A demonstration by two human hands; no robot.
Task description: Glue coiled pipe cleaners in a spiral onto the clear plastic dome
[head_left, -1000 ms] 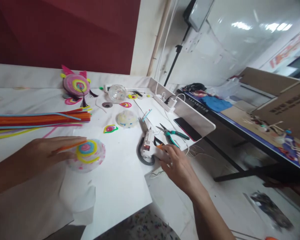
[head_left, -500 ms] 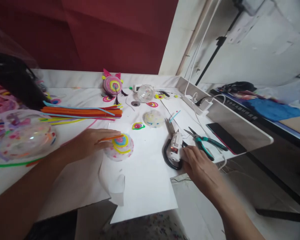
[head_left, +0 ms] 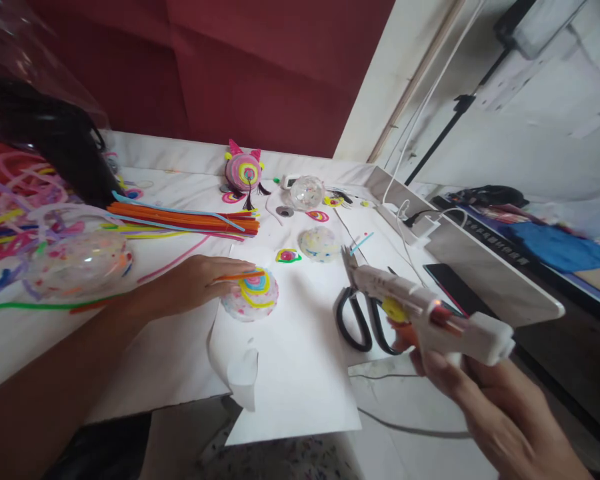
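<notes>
My right hand (head_left: 475,400) is wrapped round a white hot glue gun (head_left: 425,307), which is raised with its nozzle to the left above the black-handled scissors (head_left: 355,327). On the white paper sits a clear speckled dome (head_left: 247,308), with a coil of pink, blue and yellow pipe cleaner (head_left: 258,283) on its top. My left hand (head_left: 193,283) is beside the dome, fingers closed on an orange pipe cleaner (head_left: 240,275) that reaches across the coil. The left fingertips are partly hidden.
Behind lie a bundle of orange pipe cleaners (head_left: 180,219), a pink horned ball (head_left: 243,171), a clear ball (head_left: 307,193), another speckled dome (head_left: 320,244) and an eye-shaped piece (head_left: 287,256). At left is a larger clear dome (head_left: 83,263); at right, a phone (head_left: 455,287).
My right hand has picked up the glue gun from the scissors and lifted it to the right. My left hand stays at the dome. The whole view has shifted slightly.
</notes>
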